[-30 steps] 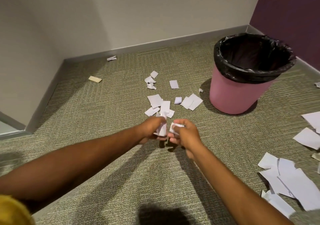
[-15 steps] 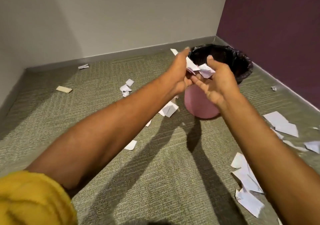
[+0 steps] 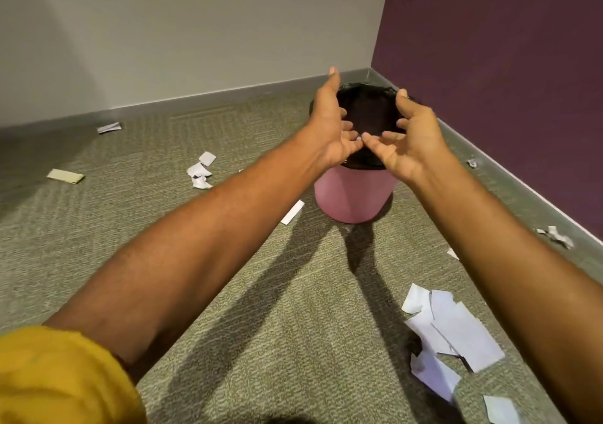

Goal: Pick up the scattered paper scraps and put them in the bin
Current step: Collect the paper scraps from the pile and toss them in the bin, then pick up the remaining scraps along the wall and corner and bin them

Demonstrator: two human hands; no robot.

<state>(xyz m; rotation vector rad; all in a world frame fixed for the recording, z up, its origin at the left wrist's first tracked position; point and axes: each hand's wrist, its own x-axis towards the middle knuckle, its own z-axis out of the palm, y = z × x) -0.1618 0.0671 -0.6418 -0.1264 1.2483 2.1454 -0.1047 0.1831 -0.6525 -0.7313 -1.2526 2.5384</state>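
**A:** Where are the hands?

**B:** Both hover over the mouth of the pink bin (image 3: 352,198); the left hand (image 3: 329,133) has its fingers spread and thumb raised; the right hand (image 3: 408,140) is loosely splayed; neither grips any paper that I can see.

**A:** How far along is the job, then?

**B:** Partway, I judge; the black liner (image 3: 368,113) is too dark to show what lies inside, so I cannot tell how much is binned; plenty is left on the carpet (image 3: 293,325).

**A:** Where exactly?

**B:** A large cluster of white scraps (image 3: 456,335) lies beside the right forearm; a small pile (image 3: 199,171) sits well left of the bin; a narrow strip (image 3: 292,212) lies just beside its base; a folded scrap (image 3: 109,127) rests against the skirting; crumpled bits (image 3: 558,236) lie along the purple wall (image 3: 505,65); a yellowish piece (image 3: 65,176) lies far left.

**A:** Any brand or writing?

**B:** None I can read; the scraps look blank; the bin shows no label from this side.
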